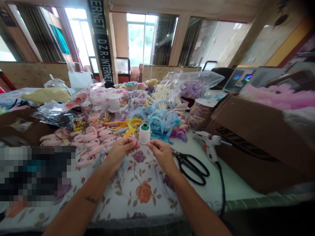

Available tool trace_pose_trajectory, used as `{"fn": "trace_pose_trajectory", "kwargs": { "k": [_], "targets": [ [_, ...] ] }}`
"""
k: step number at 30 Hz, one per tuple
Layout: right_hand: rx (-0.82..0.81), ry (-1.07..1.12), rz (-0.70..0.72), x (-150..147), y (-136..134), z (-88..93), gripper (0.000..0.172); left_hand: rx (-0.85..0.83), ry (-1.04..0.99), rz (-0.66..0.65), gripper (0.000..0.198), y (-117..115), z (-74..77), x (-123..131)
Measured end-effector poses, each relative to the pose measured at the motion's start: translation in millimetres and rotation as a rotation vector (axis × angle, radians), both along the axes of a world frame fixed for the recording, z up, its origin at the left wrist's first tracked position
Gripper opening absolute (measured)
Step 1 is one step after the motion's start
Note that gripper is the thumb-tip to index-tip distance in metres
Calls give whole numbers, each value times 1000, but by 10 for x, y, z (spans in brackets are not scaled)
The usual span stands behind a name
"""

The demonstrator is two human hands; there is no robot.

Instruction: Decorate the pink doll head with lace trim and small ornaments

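My left hand (121,149) is closed on a small, shiny pink bunch (134,146), perhaps beads or sequins; its exact kind is too small to make out. Close by, my right hand (161,152) pinches at fingertip level, and a fine thread seems to run from it toward the other hand. Just beyond both hands stands a white cone of thread (144,134) with a green top. Black-handled scissors (193,167) lie right of my right wrist. Pink bunny-face pieces (86,159) are spread to the left of my left hand.
A white glue gun (211,147) with a dark cord stands against a large cardboard box (258,144) on the right. Behind the thread lie blue fluffy headbands (157,123), yellow sticks (128,123) and a ribbon spool (200,114). A floral cloth (147,209) covers the table.
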State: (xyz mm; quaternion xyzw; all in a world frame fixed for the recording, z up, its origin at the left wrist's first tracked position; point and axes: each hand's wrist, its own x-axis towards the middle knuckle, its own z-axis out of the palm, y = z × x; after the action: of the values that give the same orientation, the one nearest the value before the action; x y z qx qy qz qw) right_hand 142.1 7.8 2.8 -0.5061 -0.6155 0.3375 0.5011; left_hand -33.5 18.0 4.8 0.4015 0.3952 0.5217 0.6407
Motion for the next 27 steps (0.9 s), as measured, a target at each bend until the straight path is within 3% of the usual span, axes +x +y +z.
{"fn": "trace_pose_trajectory", "kwargs": {
  "k": [6,13,16,21,27],
  "targets": [
    [-98,52,88,45,26,-16,25,6,-12,-55,16,17,26,-24],
    [-75,29,189,66,-17,-23,23,23,-98,-68,15,0,117,-77],
    [-92,41,195,107,-50,-43,24,-2,-105,-83,17,-11,127,-81],
    [-81,44,191,187,-99,-93,25,-30,-120,-222,16,-37,95,-63],
    [-79,-56,119,383,-245,-127,23,-73,-155,-232,18,-54,109,-83]
  ]
}}
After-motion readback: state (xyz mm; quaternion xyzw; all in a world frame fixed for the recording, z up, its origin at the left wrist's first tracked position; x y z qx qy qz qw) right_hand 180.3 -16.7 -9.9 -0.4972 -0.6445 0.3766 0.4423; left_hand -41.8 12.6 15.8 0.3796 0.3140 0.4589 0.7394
